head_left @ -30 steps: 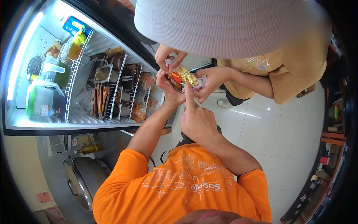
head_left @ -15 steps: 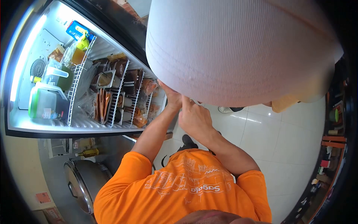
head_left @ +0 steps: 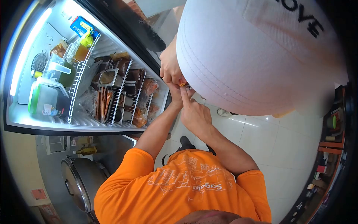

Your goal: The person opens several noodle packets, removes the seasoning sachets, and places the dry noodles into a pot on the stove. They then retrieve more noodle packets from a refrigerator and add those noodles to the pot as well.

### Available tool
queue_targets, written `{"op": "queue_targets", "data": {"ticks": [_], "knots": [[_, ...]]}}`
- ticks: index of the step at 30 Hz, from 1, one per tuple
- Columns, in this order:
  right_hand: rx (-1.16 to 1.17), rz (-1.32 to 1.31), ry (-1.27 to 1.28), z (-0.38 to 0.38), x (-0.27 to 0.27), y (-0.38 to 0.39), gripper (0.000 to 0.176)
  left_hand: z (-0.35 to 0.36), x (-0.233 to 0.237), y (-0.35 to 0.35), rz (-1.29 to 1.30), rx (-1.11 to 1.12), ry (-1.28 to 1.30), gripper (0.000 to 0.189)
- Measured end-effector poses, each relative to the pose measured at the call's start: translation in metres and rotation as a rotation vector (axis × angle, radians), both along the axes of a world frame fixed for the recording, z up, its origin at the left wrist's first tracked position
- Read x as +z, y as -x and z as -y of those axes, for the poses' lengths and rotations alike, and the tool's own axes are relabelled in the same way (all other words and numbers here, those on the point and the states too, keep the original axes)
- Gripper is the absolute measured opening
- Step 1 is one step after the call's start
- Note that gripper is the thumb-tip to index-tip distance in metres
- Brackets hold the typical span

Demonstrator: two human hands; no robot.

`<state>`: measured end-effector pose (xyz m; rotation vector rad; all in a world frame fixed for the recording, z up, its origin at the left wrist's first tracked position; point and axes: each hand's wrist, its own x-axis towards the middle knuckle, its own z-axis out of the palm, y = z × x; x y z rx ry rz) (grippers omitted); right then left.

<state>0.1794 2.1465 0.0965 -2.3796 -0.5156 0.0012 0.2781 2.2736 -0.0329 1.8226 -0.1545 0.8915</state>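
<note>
My left hand (head_left: 174, 98) is raised to the edge of another person's white cap (head_left: 261, 56), its fingers closed around small snack packets (head_left: 182, 83). Only an orange-red corner of the packets shows; the cap hides everything else. My right hand (head_left: 195, 115) sits just below, index finger stretched up to the packets and the other fingers curled, holding nothing. The other person's hand (head_left: 169, 69) grips the same packets from above, touching my left fingers.
An open lit fridge (head_left: 22, 123) on the left has wire shelves (head_left: 76, 82) of packed food, a green jug (head_left: 44, 99) and containers. A steel pot with lid (head_left: 78, 183) stands below. White tiled floor (head_left: 283, 149) lies on the right, and cluttered shelving (head_left: 328, 149) at the far right.
The other person's cap swung across and now covers the packets and their second hand. My hands stayed together at the packets, drifting slightly up.
</note>
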Motion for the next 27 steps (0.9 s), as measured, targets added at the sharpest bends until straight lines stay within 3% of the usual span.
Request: {"op": "queue_targets", "data": {"ticks": [4, 7, 11, 13, 14, 16, 18, 21, 24, 27], "knots": [[-0.003, -0.012, 0.054, 0.000, -0.002, -0.006, 0.071, -0.007, 0.008, 0.010, -0.125, 0.070, -0.300, 0.103], [0.010, -0.008, 0.045, -0.001, 0.002, -0.006, 0.071, -0.004, 0.005, 0.004, -0.250, 0.029, -0.227, 0.088], [0.000, -0.080, -0.098, 0.009, 0.015, 0.001, 0.071, 0.008, 0.045, 0.012, -0.119, -0.145, 0.167, 0.087], [-0.015, -0.079, -0.191, 0.020, 0.019, 0.012, 0.068, 0.008, 0.068, 0.015, 0.022, -0.110, -0.049, 0.089], [-0.020, -0.072, -0.237, 0.024, 0.021, 0.015, 0.067, 0.010, 0.080, 0.015, 0.043, -0.124, -0.018, 0.088], [-0.040, -0.250, -0.581, 0.030, 0.018, 0.020, 0.061, 0.011, 0.082, 0.014, 0.087, -0.166, 0.165, 0.086], [-0.054, -0.496, -1.013, 0.033, 0.017, 0.022, 0.059, 0.003, 0.072, 0.010, 0.058, -0.097, 0.049, 0.084], [-0.043, -0.575, -1.207, 0.036, 0.018, 0.017, 0.056, -0.009, 0.046, 0.009, 0.005, -0.109, 0.047, 0.086], [0.016, -0.658, -1.206, 0.045, 0.015, 0.014, 0.055, -0.015, 0.068, 0.028, 0.029, -0.016, -0.167, 0.090], [0.027, -0.730, -1.229, 0.050, 0.017, 0.012, 0.052, -0.017, 0.054, 0.030, -0.016, -0.146, 0.116, 0.089]]}}
